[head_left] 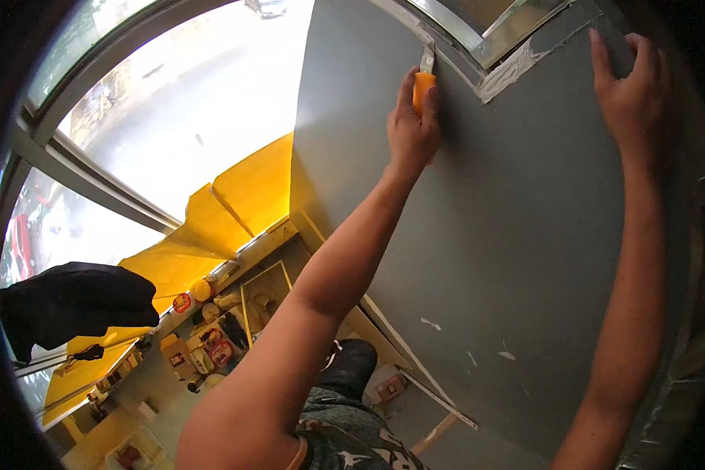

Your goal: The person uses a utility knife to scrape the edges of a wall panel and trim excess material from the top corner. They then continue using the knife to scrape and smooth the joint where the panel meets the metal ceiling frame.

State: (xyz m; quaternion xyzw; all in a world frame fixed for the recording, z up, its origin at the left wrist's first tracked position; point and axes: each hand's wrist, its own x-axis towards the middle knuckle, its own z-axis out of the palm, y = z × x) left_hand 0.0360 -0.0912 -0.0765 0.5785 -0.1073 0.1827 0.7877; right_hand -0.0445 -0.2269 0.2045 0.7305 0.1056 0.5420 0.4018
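My left hand [413,125] is wrapped round the orange handle of a putty knife [424,82], its metal blade pointing up against a whitish filler strip on the grey panel [478,204]. More rough white filler [511,70] lies at the corner of a metal-edged frame [478,47], to the right of the knife. At the upper right, my right hand [630,94] is raised beside the panel with thumb and fingers apart and holds nothing. Small pale marks show lower on the panel.
Bright windows with curved frames [117,184] are on the left, above a yellow covering [251,192]. A black cloth [82,305] hangs at the lower left. Jars, boxes [178,356] and other clutter sit far below, near a shoe [351,364].
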